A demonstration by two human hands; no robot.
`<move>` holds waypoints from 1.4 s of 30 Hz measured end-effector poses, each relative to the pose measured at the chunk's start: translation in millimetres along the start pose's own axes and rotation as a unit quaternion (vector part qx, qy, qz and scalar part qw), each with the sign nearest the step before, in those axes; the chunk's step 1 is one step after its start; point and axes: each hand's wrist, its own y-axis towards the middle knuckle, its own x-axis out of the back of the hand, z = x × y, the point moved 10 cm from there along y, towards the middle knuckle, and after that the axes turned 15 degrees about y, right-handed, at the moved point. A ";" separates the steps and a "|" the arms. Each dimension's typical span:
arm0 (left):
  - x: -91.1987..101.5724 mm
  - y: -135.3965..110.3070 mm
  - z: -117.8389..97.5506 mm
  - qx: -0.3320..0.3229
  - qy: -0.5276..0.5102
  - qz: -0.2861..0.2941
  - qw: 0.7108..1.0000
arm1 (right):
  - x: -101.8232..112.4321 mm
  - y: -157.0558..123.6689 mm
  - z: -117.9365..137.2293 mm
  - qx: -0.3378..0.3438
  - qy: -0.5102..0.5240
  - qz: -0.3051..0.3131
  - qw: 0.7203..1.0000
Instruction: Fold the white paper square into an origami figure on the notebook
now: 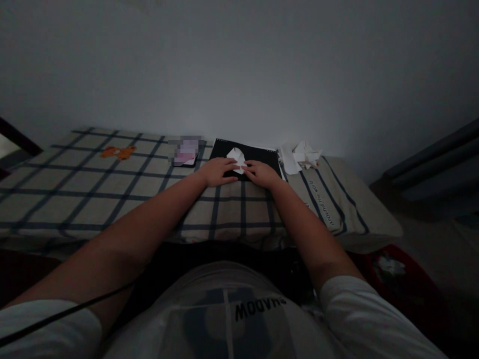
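A small folded piece of white paper (235, 154) lies on a black spiral-bound pad (258, 153) near the back of the table. My left hand (219, 171) comes in from the left, its fingers stretched over the lower left part of the paper and its thumb apart, lower down on the pad. From the other side, my right hand (262, 173) has its fingertips drawn together at the paper's right edge. Dark short lines show at the top of the paper. Its underside is hidden.
A phone-like item (190, 162), partly pixelated, lies left of the pad. Farther left is an orange cutout (118, 152). Crumpled white paper (297, 155) sits to the right. A checked cloth (149, 187) covers the table, and a red bin (415, 279) stands below right.
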 end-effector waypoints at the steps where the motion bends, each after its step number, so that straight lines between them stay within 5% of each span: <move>1: 0.0 -0.2 0.0 0.000 -0.001 0.002 1.000 | 0.8 0.3 0.9 0.000 -0.001 0.001 1.000; 18: 0.4 -0.8 0.1 0.000 -0.002 0.009 1.000 | -0.9 3.5 2.1 0.024 -0.041 0.049 0.998; 42: -1.4 -0.7 -0.4 0.001 0.011 0.003 1.000 | 0.0 -1.9 -4.5 0.026 0.007 0.004 1.000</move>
